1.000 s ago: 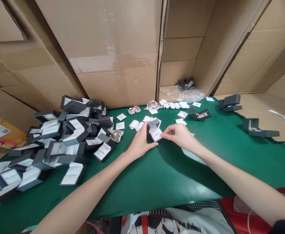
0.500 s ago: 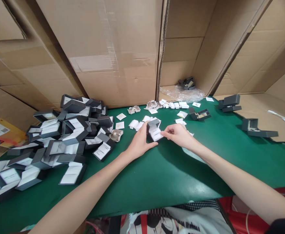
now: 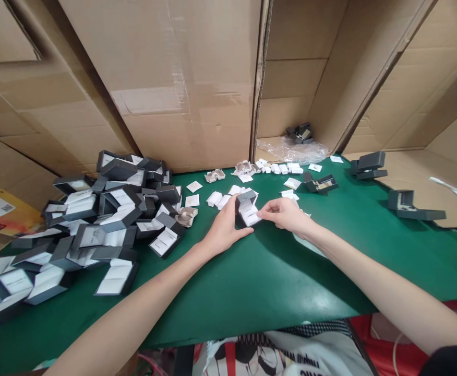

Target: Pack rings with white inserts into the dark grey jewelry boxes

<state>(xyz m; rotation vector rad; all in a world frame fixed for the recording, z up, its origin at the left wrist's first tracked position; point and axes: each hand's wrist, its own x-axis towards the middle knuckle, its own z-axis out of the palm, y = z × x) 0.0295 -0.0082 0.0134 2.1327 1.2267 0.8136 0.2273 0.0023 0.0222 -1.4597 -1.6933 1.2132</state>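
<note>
A small dark grey jewelry box (image 3: 246, 199) with its lid up is held by my left hand (image 3: 225, 225), fingers behind it and thumb along its near side. The white insert (image 3: 251, 214) in the box faces me. My right hand (image 3: 285, 214) has thumb and fingertips pinched at the insert's right edge; whether they grip it or something small is hidden. Just behind the box lie white insert pieces (image 3: 215, 199). Another white piece (image 3: 289, 194) lies beyond my right hand.
Many open grey boxes (image 3: 107, 237) are heaped on the green table (image 3: 228, 292) at left. Crumpled card pieces (image 3: 215, 175) and small white cards (image 3: 192, 201) lie at the back. Open boxes (image 3: 320, 184) stand at right. Large cardboard cartons (image 3: 185, 83) wall the rear; one holds clear plastic (image 3: 291, 151).
</note>
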